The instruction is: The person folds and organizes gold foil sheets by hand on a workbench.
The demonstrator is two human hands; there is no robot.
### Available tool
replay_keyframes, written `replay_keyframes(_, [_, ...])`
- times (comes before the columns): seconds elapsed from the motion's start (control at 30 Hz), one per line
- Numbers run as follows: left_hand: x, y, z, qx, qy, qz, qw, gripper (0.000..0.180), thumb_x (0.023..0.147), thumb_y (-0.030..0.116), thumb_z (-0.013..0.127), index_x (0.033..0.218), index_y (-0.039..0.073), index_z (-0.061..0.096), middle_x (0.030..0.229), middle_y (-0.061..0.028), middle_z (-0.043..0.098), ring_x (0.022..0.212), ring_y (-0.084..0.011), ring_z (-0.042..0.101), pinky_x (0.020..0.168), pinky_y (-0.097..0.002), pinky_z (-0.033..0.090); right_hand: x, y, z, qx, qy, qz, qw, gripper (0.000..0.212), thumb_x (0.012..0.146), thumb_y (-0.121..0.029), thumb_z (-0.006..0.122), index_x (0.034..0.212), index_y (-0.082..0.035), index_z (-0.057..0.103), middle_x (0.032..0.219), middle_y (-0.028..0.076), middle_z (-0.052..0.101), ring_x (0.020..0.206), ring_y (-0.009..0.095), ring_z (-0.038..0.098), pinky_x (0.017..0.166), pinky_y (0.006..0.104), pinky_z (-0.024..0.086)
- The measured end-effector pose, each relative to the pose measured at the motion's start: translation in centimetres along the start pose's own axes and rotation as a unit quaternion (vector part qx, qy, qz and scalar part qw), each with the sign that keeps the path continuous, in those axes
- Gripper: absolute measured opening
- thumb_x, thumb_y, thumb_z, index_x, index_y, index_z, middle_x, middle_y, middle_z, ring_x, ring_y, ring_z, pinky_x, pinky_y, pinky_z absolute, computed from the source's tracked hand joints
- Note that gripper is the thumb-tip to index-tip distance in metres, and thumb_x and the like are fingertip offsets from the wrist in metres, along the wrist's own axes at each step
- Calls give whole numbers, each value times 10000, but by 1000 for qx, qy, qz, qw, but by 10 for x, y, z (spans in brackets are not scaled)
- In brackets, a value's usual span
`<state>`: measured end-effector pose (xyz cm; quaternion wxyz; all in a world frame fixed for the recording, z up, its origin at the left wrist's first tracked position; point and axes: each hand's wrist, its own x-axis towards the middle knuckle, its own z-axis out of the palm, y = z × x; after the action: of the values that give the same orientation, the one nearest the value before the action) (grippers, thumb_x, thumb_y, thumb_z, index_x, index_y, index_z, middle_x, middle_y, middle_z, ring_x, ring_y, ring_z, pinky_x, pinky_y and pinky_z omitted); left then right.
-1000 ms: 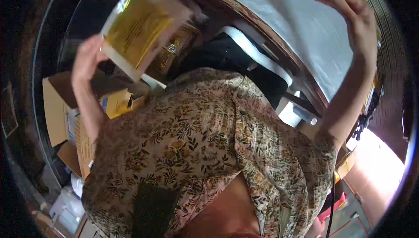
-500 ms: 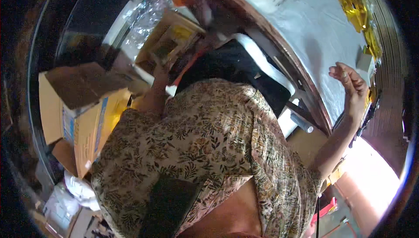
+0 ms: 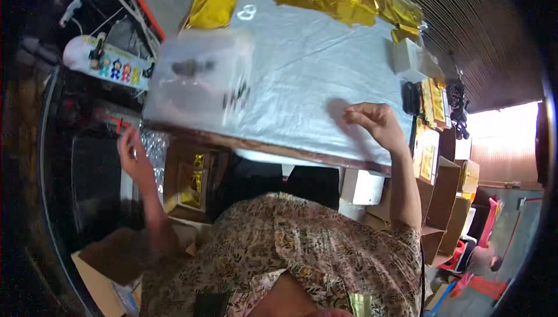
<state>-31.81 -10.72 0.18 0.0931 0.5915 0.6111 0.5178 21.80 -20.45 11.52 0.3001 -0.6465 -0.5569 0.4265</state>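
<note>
Table [image 3: 302, 79]: straight ahead
Plastic [image 3: 197, 93]: on its left end
Foil [image 3: 354, 3]: along far edge
Small box [image 3: 406, 58]: on top — right side
Board [image 3: 119, 68]: left of table
Cartons [image 3: 443, 192]: right of table

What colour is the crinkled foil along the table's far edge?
Shiny gold crinkled foil, clearest in the head view.

L hand [image 3: 133, 153] a bit blurry, clear plastic [image 3: 195, 95] blurred, gold foil [image 3: 218, 0] cut off @ top, carton [image 3: 97, 285] @ btm.

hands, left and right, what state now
Left hand: loosely open, nothing visible in it.
Right hand: closed in a pinch, no held thing visible.
</note>
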Motion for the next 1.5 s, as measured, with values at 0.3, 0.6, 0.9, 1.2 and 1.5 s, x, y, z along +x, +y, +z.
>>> replay_keyframes(0.3, [184, 180, 339, -113, -426, 321, 838, 202, 917, 114, 716, 1062, -22, 748, 1034, -118, 722, 963, -221, 697, 855, -328, 536, 92, 4, -17, -114, 78, -43, 989, 208, 975, -103, 674, 1130, 21, 738, 1008, 120, 782, 942, 175, 716, 857, 323, 553])
replay_keyframes(0.6, [235, 171, 484, -160, -597, 153, 771, 233, 858, 178, 816, 1029, 22, 789, 971, -67, 712, 877, -152, 680, 759, -298, 529, 160, 12, -54, -176, 124, -79, 973, 284, 955, -86, 671, 1225, -4, 704, 1175, 167, 746, 1048, 254, 724, 887, 360, 543])
replay_keyframes(0.9, [242, 176, 502, -90, -530, 237, 809, 224, 820, 274, 832, 917, 72, 822, 879, -59, 757, 791, -163, 707, 743, -341, 544, 314, 15, -53, -199, 201, -164, 945, 414, 925, -101, 681, 1334, -49, 646, 1246, 188, 711, 1170, 339, 678, 999, 395, 516])
replay_keyframes(1.2, [268, 215, 521, -35, -593, 232, 770, 231, 811, 227, 779, 753, 8, 735, 624, -44, 640, 586, -101, 548, 569, -311, 462, 397, 17, -17, -52, 216, -160, 962, 425, 823, -277, 838, 1162, -56, 708, 952, 83, 752, 848, 156, 688, 807, 328, 542])
replay_keyframes(1.5, [249, 274, 501, 10, -536, 320, 781, 267, 847, 271, 763, 938, 20, 771, 916, -166, 747, 807, -268, 704, 711, -391, 528, 416, 38, -34, 62, 346, -90, 932, 184, 931, -166, 694, 1011, -17, 767, 728, 41, 703, 659, 179, 644, 666, 316, 526])
